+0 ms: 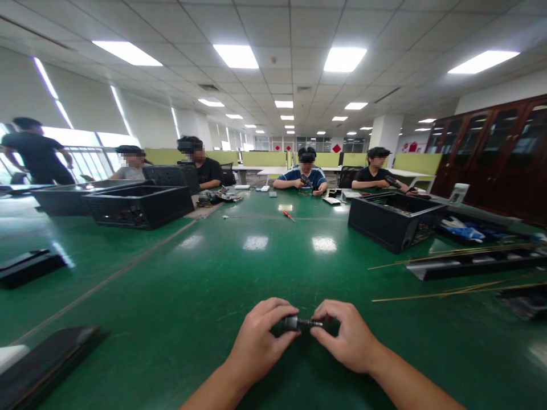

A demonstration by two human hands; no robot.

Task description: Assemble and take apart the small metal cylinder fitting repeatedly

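Above the green table, close to my body, both hands meet at a small dark cylindrical part with a narrow metal shaft (304, 323); its exact kind does not show. My left hand (262, 336) is closed around the thick body, thumb below and fingers above. The shaft points right, into the fingertips of my right hand (348, 336), which pinch its end. Part of the body is hidden behind the left fingers. A speck of red shows by the right fingers, too small to name.
An orange screwdriver (288, 216) lies mid-table. Black computer cases stand at left (141, 205) and right (395, 222). Thin brass-coloured rods (427, 296) reach in from the right. A dark flat slab (47, 364) lies at front left. Several people sit across the table.
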